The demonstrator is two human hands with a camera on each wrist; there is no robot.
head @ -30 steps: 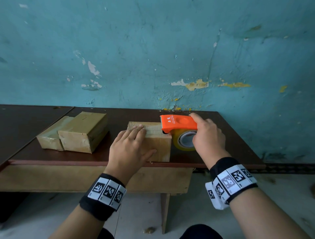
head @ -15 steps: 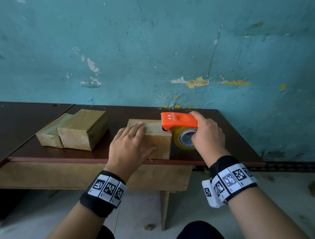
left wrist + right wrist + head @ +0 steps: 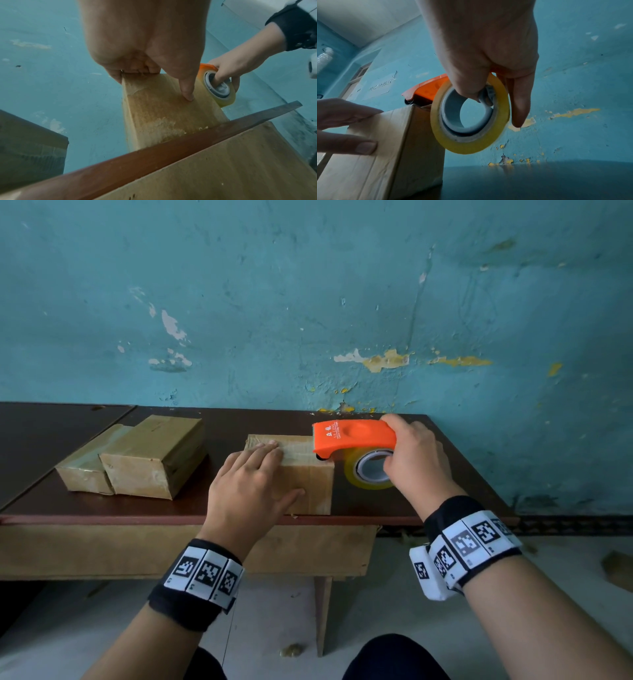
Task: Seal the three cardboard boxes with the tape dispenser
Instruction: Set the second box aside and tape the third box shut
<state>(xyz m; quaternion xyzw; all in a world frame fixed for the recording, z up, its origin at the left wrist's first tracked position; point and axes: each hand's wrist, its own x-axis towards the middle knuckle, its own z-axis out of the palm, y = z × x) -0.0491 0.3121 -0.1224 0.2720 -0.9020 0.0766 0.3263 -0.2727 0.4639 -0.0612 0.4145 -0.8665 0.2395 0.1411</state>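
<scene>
A cardboard box (image 3: 308, 487) stands near the table's front edge. My left hand (image 3: 253, 481) lies on it, with straight fingers (image 3: 342, 112) flat on its top and the thumb (image 3: 187, 88) against its near face. My right hand (image 3: 414, 460) grips the orange tape dispenser (image 3: 352, 436), one finger hooked in the core of the yellow tape roll (image 3: 467, 143). The dispenser's front end sits on the box's top right edge and the roll hangs beside the right face. Two more boxes (image 3: 150, 457) lie side by side at the left, apart from both hands.
The dark brown table (image 3: 428, 501) ends at a peeling teal wall (image 3: 308, 302) right behind the dispenser. A second dark tabletop (image 3: 41, 433) adjoins on the left. Bare table surface lies to the right of the tape roll.
Almost nothing: the view has shifted slightly, while both hands, the dispenser and the box keep the same places relative to each other.
</scene>
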